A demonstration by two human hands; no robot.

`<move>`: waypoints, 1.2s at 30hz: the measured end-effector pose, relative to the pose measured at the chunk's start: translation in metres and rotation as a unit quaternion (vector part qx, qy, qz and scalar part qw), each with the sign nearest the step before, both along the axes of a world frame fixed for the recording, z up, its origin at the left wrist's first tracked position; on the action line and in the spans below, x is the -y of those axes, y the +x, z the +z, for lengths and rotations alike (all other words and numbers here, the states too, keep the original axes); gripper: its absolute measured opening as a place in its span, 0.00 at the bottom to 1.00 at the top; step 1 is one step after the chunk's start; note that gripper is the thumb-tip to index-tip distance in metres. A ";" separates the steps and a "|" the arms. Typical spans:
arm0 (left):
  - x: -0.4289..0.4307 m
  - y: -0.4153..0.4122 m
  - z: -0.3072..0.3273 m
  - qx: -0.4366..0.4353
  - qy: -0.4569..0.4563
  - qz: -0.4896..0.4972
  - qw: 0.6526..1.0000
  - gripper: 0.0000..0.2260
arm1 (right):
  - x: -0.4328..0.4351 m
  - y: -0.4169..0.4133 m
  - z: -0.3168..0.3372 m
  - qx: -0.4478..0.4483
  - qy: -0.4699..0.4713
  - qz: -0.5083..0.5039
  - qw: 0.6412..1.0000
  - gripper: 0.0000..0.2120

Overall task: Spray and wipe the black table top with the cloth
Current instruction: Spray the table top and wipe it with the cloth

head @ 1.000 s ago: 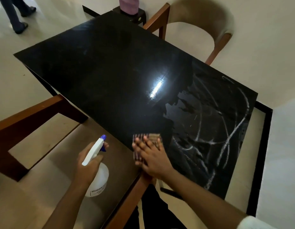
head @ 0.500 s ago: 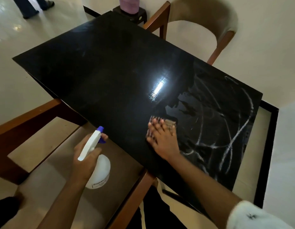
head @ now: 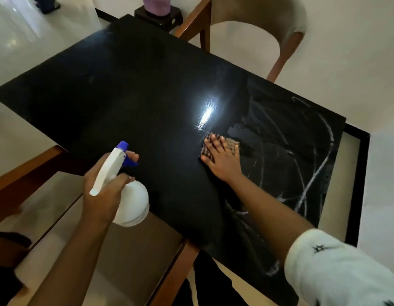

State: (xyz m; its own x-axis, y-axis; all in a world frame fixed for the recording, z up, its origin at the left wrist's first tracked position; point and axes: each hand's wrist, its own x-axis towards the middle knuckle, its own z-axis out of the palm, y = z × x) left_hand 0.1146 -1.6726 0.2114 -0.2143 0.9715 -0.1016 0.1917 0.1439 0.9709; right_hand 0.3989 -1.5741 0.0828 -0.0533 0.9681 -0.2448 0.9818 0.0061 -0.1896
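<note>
Table top (head: 129, 102), glossy black with white streaks at right; right hand (head: 221, 161) flat on cloth (head: 232, 144), left hand (head: 103, 195) grasping spray bottle (head: 132, 204), label unreadable.

Table top (head: 129, 102): glossy black, white streaks at right. Cloth (head: 231, 144): brown-and-cream check. Spray bottle (head: 129, 202): white, blue nozzle and trigger. Sleeve (head: 337, 270): white, small dark star marks. Chair frame (head: 191, 21): brown wood.

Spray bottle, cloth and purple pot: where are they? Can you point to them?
spray bottle (head: 134, 204): head view, on its round white body.
cloth (head: 232, 144): head view, on the checked corner beyond the fingers.
purple pot (head: 156, 4): head view, on its front wall.
</note>
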 end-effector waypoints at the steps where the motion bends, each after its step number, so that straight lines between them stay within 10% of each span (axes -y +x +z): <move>1: -0.005 0.005 0.003 -0.003 0.002 -0.005 1.000 0.18 | -0.004 0.002 0.002 -0.004 -0.006 -0.004 1.000 0.30; 10: -0.044 0.036 0.009 -0.035 0.020 -0.030 0.999 0.20 | 0.125 -0.040 -0.003 0.018 0.060 0.121 0.991 0.35; 21: -0.082 0.061 -0.014 -0.072 0.025 -0.079 0.994 0.19 | -0.037 0.050 -0.002 0.005 0.037 -0.051 0.998 0.37; 36: -0.097 0.091 -0.009 -0.044 0.033 -0.064 0.996 0.23 | 0.036 0.022 -0.018 -0.041 0.084 0.155 0.984 0.32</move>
